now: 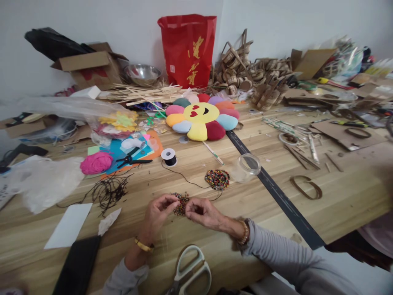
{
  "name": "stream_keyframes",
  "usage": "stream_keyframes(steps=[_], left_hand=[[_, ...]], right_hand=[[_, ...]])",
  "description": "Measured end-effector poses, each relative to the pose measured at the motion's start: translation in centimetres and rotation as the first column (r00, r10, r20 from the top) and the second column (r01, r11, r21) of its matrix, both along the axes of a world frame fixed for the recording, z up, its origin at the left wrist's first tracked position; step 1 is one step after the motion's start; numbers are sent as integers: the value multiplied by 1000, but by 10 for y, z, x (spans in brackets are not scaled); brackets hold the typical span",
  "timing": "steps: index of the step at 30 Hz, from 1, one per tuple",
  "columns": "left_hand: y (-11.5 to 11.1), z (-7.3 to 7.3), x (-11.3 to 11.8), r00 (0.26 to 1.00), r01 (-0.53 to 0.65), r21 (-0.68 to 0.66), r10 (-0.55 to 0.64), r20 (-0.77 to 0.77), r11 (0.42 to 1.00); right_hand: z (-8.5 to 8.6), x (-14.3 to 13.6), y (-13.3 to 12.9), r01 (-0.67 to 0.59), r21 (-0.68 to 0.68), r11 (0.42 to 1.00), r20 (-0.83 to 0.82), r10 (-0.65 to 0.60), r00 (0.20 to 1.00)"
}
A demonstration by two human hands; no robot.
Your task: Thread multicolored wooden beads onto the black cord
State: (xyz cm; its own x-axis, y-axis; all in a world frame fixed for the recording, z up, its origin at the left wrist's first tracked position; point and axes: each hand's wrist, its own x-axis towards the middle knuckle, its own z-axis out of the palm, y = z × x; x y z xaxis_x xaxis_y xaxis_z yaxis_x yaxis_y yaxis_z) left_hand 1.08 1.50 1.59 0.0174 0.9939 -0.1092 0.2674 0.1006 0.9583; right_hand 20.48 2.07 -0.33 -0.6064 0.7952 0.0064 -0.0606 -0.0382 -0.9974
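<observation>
Left hand: the person's bare left hand (160, 214) bends in at the left edge of the beads, thumb and forefinger tips nearly meeting; whether a bead sits between them I cannot tell.
Right hand: the bare right hand (205, 214) faces it, fingers curled and thumb drawn in close to the forefinger; what it pinches, if anything, I cannot make out. The facing pose suggests close work on something small.
Loose beads: the heap of small round multicoloured beads (181, 200) lies on the pale wood-grain table (245, 262) between and just beyond the fingertips, presumably for short reaches.
Coiled beads: a round coil of multicoloured, apparently strung beads (217, 179) rests beyond the right hand, probably laid in rings against tangling.
Cord: the thin black cord (187, 180) runs from a white spool wound with black cord (169, 157) to the coil; the spool stands on its flat end, which likely prevents rolling.
Tub: a clear round plastic tub (249, 164) sits just right of the coil, perhaps for bead storage.
Scissors: the pale-handled metal scissors (194, 270) lie near the table's front edge, handles within easy reach.
</observation>
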Motion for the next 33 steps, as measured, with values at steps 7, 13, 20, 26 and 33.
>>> stream_keyframes(steps=[7,13,20,26,33], left_hand=[[-6,-9,-2,972,-8,-161,45,230,987],[-6,-14,-4,954,47,-187,11,301,981],[-10,-17,-2,953,98,-191,-37,301,977],[-11,-15,-1,951,106,-142,-58,305,984],[-11,-14,-1,962,95,-135,-56,267,986]], right_hand=[[0,-1,0,81,17,997,-23,-81,996],[1,0,-1,72,9,997,-20,-72,997],[3,0,-1,49,13,999,-37,-48,998],[0,0,-1,43,39,998,-16,-42,999],[1,-1,-1,34,34,999,-9,-34,999]])
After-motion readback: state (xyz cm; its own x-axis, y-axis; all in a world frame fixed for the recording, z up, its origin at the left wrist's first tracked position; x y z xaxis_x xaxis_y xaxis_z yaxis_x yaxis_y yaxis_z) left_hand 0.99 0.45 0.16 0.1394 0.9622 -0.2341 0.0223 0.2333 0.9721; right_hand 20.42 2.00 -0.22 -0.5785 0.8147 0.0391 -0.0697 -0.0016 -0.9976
